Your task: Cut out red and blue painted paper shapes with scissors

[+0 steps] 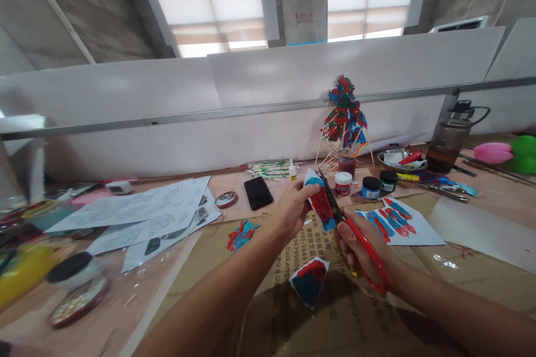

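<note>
My left hand (293,206) pinches a piece of paper painted red and blue (320,201), holding it up over the cardboard sheet (419,301). My right hand (355,245) grips red-handled scissors (355,234), whose dark blades run up along the painted piece. A cut-off painted scrap (310,281) lies on the cardboard below my hands. Another small painted cut-out (242,233) lies to the left. A white sheet with red and blue painted shapes (396,223) lies to the right.
Drawn paper sheets (146,212), a black phone (258,192), a glue bottle (292,170), small paint jars (371,187), a cup of sticks with painted figures (345,122), a water bottle (452,139) and lidded tins (77,301) stand around. White partition behind.
</note>
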### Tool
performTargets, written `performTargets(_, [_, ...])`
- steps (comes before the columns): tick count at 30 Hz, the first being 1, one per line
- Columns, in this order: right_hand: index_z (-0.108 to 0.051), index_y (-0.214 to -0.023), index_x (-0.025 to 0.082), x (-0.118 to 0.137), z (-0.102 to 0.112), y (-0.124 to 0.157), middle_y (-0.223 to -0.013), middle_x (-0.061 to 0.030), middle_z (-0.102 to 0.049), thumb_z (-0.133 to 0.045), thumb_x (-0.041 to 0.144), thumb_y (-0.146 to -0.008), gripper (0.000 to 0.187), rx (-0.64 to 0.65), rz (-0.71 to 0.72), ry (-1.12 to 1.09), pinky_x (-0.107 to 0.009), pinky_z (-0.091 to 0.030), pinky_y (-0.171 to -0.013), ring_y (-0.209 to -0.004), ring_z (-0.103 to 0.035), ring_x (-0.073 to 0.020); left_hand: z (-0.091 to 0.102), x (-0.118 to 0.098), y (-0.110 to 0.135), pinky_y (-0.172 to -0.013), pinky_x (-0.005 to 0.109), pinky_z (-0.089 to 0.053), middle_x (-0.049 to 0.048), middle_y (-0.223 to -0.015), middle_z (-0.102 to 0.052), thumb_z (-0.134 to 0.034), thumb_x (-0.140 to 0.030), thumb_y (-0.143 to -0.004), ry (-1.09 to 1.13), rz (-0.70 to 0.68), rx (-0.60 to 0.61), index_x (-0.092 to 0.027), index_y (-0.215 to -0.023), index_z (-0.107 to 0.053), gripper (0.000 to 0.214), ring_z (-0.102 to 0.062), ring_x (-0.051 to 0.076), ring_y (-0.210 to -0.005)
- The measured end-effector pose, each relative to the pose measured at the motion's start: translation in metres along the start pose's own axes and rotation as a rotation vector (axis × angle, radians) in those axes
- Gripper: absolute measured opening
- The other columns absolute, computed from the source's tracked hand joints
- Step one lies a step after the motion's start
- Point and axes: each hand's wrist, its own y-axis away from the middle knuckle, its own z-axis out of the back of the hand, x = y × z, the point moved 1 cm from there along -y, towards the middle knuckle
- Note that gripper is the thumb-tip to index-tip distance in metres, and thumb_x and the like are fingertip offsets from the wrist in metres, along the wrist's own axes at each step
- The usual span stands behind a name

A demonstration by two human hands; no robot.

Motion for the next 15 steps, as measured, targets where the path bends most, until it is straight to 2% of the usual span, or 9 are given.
performTargets(15, [-0.044, -0.089, 0.023, 0.0016, 0.0011, 0.0006, -0.059, 0.0095, -0.041, -0.050, 0.063, -0.091, 0.040, -0.007, 0.002, -0.005, -0.016, -0.033, -0.036, -0.040, -0.037, -0.0054, -0.0028, -0.0006, 0.0019, -0.060, 0.025, -0.044, -0.0002, -0.067, -0.061, -0.077, -0.023, -0.058, 0.001, 0.000, -0.009, -0.015, -0.070, -0.064, 0.020, -0.055, 0.011, -0.058])
